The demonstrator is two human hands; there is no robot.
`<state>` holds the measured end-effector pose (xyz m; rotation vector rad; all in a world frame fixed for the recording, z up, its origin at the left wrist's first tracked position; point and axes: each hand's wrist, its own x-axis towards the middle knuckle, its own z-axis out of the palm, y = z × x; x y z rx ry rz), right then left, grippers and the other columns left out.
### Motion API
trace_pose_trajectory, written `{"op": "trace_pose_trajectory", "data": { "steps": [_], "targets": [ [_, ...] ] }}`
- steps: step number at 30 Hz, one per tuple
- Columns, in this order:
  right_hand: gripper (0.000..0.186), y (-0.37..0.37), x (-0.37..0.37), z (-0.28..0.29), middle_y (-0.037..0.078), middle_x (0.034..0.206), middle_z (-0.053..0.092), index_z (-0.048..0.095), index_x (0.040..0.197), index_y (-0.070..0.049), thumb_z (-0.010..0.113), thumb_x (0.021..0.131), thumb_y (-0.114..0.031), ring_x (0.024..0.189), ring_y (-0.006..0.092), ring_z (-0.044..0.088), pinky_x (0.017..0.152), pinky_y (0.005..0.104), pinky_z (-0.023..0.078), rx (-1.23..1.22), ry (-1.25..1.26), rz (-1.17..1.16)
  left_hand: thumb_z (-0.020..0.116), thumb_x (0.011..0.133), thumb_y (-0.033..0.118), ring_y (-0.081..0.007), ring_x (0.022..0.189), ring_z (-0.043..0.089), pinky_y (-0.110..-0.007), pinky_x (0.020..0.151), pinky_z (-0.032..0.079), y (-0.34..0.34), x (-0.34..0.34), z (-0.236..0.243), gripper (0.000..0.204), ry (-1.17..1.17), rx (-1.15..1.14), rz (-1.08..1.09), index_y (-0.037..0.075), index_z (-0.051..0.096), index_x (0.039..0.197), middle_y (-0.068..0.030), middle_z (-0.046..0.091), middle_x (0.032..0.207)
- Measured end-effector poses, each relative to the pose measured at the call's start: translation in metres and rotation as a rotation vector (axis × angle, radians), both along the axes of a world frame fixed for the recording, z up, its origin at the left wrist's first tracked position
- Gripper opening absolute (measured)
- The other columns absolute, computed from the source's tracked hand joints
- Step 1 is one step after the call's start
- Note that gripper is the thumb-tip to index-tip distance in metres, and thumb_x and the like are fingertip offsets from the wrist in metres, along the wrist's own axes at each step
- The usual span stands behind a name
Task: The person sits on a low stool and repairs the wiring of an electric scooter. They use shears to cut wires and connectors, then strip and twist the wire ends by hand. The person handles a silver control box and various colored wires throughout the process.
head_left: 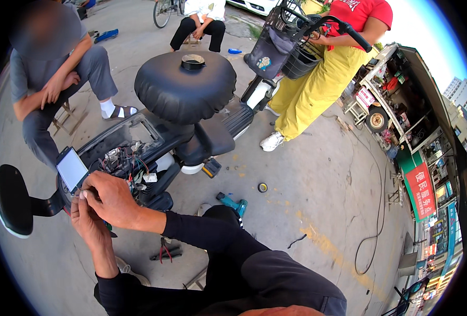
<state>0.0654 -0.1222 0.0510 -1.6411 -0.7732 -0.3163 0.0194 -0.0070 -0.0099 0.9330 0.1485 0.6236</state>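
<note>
My right hand [111, 197] is closed in a pinch, its fingertips meeting those of my left hand [90, 224], which is also closed. Whatever lies between them is too small to make out. Just beyond the fingers is a rectangular panel [71, 167] with a pale face and dark frame, at the end of a partly opened electric scooter [191, 131]. Bundles of coloured wires [123, 158] and a white connector [150, 178] lie exposed in its body. A black mirror [13, 200] sticks out left of my hands.
A tape roll [193, 61] rests on the round black seat [183, 87]; another tape roll [262, 187] lies on the ground. Near my legs are a teal power drill [236, 204] and red-handled pliers [165, 250]. People sit and stand around the scooter. A cable [378, 226] curves across the right.
</note>
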Motion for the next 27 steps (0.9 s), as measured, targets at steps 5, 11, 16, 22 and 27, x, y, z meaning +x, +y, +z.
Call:
{"op": "trace_pose_trajectory", "data": {
  "steps": [5,11,16,22,27],
  "targets": [
    [0.009,-0.001,-0.002,0.002,0.012,0.083,0.061,0.058,0.089,-0.001,0.065,0.086,-0.006,0.075,0.0329,0.062,0.065,0.0421,0.048,-0.001,0.003,-0.006,0.060,0.100,0.013,-0.0122,0.089,0.067,-0.026,0.081,0.055,0.001,0.000,-0.002,0.015,-0.034,0.020,-0.012,0.001,0.066,0.107,-0.0076,0.071,0.099],
    [0.008,-0.002,0.002,-0.003,0.013,0.084,0.059,0.056,0.091,-0.001,0.062,0.087,-0.005,0.081,0.0345,0.061,0.067,0.0436,0.047,-0.012,0.017,0.005,0.061,0.100,0.014,-0.0113,0.087,0.065,-0.026,0.081,0.054,-0.002,0.002,0.000,0.011,0.049,-0.007,-0.009,0.003,0.065,0.099,-0.0057,0.070,0.096],
    [0.009,-0.009,-0.002,0.000,0.012,0.086,0.061,0.059,0.093,-0.003,0.063,0.090,-0.010,0.077,0.0320,0.063,0.065,0.0410,0.048,-0.054,0.043,-0.008,0.062,0.099,0.013,-0.0089,0.079,0.063,-0.023,0.072,0.051,-0.017,0.002,0.007,0.009,0.002,0.004,0.017,0.003,0.064,0.099,-0.0040,0.068,0.092],
    [0.009,0.002,0.000,-0.005,0.013,0.086,0.061,0.059,0.092,0.000,0.064,0.088,-0.006,0.077,0.0330,0.063,0.065,0.0411,0.049,0.021,-0.030,0.013,0.061,0.100,0.012,-0.0111,0.087,0.065,-0.026,0.078,0.053,-0.002,-0.002,0.004,0.012,-0.007,0.023,0.024,0.001,0.063,0.104,-0.0062,0.069,0.098],
    [0.009,-0.004,-0.003,-0.001,0.013,0.085,0.061,0.057,0.091,0.000,0.064,0.087,-0.004,0.079,0.0329,0.062,0.066,0.0416,0.049,0.019,-0.046,-0.018,0.060,0.100,0.013,-0.0132,0.091,0.067,-0.027,0.081,0.055,-0.003,-0.003,-0.002,0.018,-0.012,0.001,-0.038,0.000,0.064,0.112,-0.0089,0.070,0.104]
  ]
}}
